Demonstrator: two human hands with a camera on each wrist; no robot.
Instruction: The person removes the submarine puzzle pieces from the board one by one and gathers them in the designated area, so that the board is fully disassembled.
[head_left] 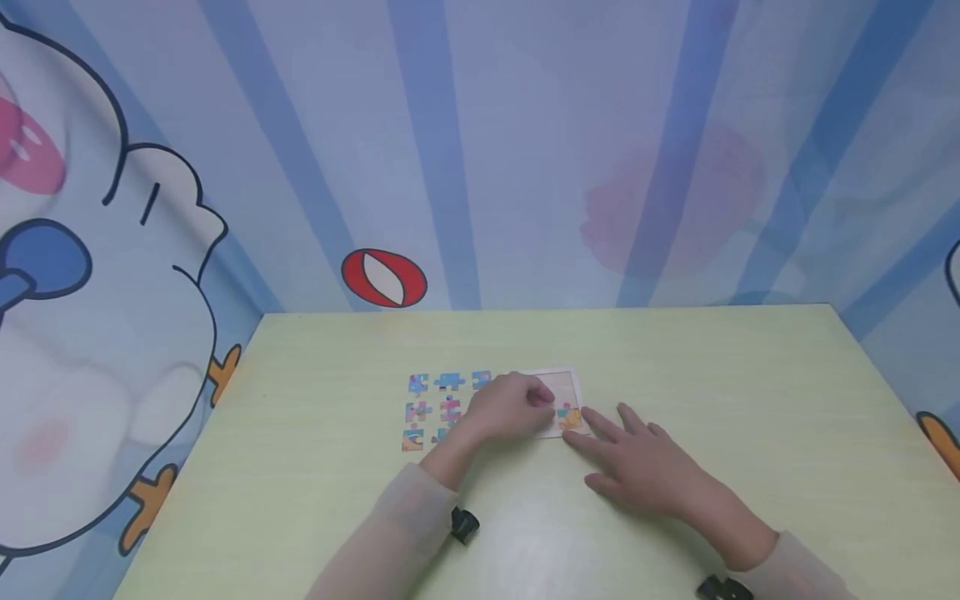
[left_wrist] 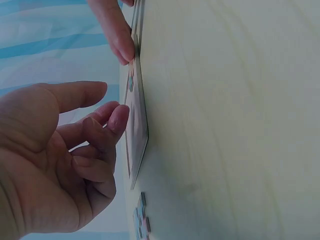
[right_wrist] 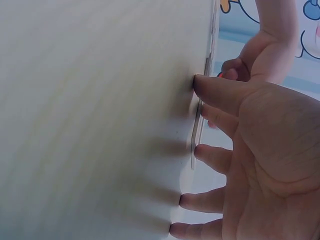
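A shallow white-rimmed puzzle tray (head_left: 576,382) lies flat on the table, with a joined orange and teal jigsaw piece (head_left: 571,417) in its near right corner. My left hand (head_left: 510,408) hovers over the tray's left part, its fingers loosely bent. In the left wrist view the thumb (left_wrist: 82,94) stands apart from the fingers, and nothing shows between them. With fingers spread, my right hand (head_left: 641,467) touches the tray's right edge and near corner. Its other fingertips rest on the table in the right wrist view. Left of the tray lie several loose jigsaw pieces (head_left: 450,382), some partly hidden by my left hand.
The pale yellow table (head_left: 337,350) ends at a blue striped cloth backdrop (head_left: 517,167) with cartoon figures. Black wrist devices (head_left: 465,526) sit at both sleeves.
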